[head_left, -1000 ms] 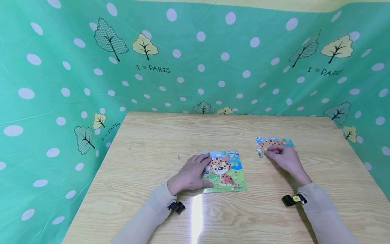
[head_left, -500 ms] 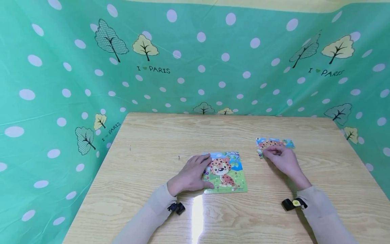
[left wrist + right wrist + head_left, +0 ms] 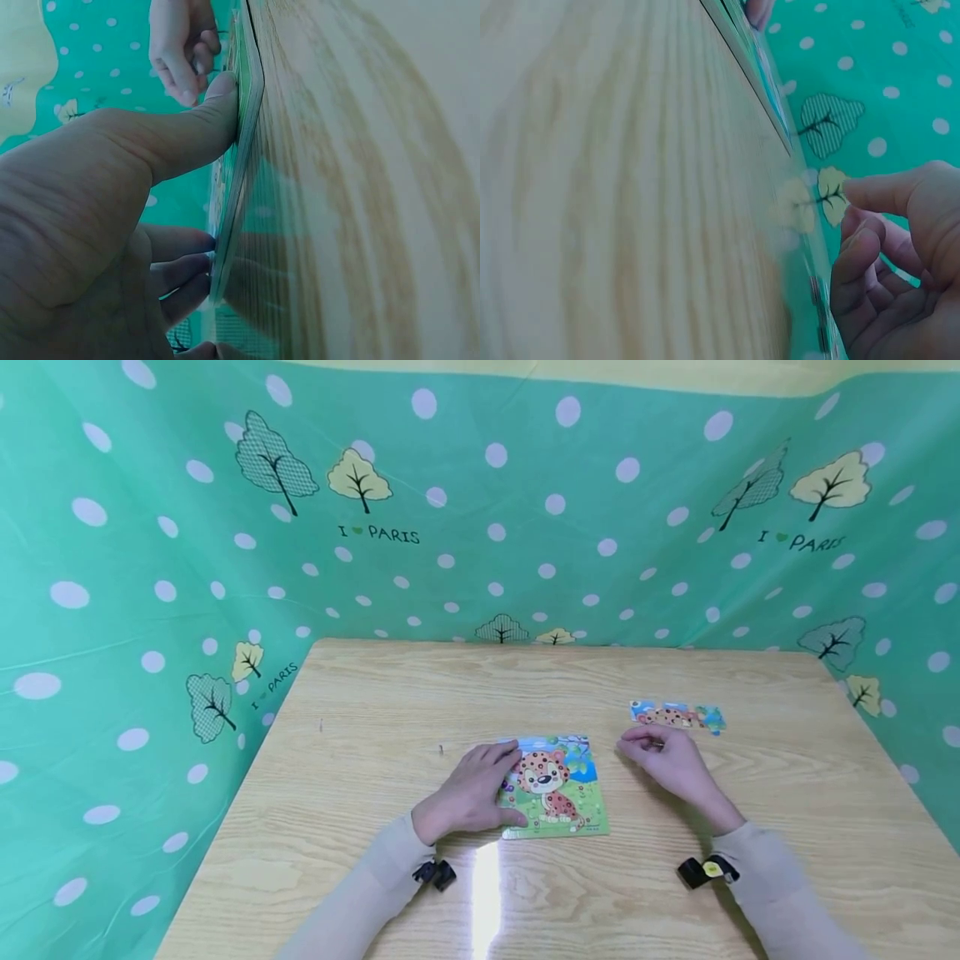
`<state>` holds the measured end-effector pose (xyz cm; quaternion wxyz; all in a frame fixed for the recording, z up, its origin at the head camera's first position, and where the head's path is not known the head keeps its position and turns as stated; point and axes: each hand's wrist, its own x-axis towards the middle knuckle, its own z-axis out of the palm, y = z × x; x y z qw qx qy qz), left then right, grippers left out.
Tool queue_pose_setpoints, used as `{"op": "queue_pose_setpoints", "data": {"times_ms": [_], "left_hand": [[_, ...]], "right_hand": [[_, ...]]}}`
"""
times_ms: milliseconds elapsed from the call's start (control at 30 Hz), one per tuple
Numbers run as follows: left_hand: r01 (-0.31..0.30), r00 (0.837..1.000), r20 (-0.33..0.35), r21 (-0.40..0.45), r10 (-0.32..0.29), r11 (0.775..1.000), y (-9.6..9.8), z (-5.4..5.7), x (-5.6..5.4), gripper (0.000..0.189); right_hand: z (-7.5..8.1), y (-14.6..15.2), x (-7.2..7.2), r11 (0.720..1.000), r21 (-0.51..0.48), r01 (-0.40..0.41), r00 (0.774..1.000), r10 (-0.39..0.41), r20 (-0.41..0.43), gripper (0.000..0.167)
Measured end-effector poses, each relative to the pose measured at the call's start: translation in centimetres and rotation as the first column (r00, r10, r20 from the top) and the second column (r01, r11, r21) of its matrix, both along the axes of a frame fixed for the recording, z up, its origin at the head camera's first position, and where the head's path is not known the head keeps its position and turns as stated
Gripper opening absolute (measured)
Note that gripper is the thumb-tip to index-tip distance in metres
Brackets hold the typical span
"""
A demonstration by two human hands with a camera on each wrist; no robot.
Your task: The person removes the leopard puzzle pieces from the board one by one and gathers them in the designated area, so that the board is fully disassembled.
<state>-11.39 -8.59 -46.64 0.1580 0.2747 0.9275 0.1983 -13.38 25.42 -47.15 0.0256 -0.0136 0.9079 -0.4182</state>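
A square leopard puzzle board [image 3: 558, 793] lies near the middle of the table. My left hand [image 3: 471, 783] rests on its left side, thumb on the near edge and fingers at the far edge. In the left wrist view the thumb [image 3: 199, 131] lies on the board's rim, the other fingers along its side. Several joined puzzle pieces [image 3: 678, 716] with part of a leopard picture lie farther back to the right. Just in front of them is my right hand [image 3: 663, 762], overlapping their near part. Its fingers curl loosely, and no piece shows between thumb and fingertips in the right wrist view.
The wooden table [image 3: 390, 693] reaches back to a green dotted cloth [image 3: 450, 527], which hangs behind it and at both sides. A bright light reflection crosses the wood in front of the board.
My right hand has moved left and a little nearer, away from the joined pieces; the lower-left pieces seen earlier are out of sight. My left hand and the board have kept their place.
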Motion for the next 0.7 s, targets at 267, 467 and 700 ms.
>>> {"op": "queue_pose_setpoints", "data": {"times_ms": [267,467,700], "left_hand": [[0.009,1.000,-0.015,0.000,-0.009,1.000,0.0,-0.1,0.0,0.106],[0.004,1.000,-0.009,0.005,-0.004,1.000,0.0,-0.2,0.0,0.107],[0.003,1.000,-0.005,0.003,-0.003,1.000,0.1,-0.2,-0.1,0.107]], "right_hand": [[-0.1,-2.3,0.3,0.994,-0.075,-0.075,0.997,0.077,0.022,0.023],[-0.3,-3.9,0.4,0.982,-0.132,-0.136,0.988,0.144,0.053,0.024],[0.0,-5.4,0.4,0.965,-0.165,-0.201,0.976,0.212,0.052,0.026]]}}
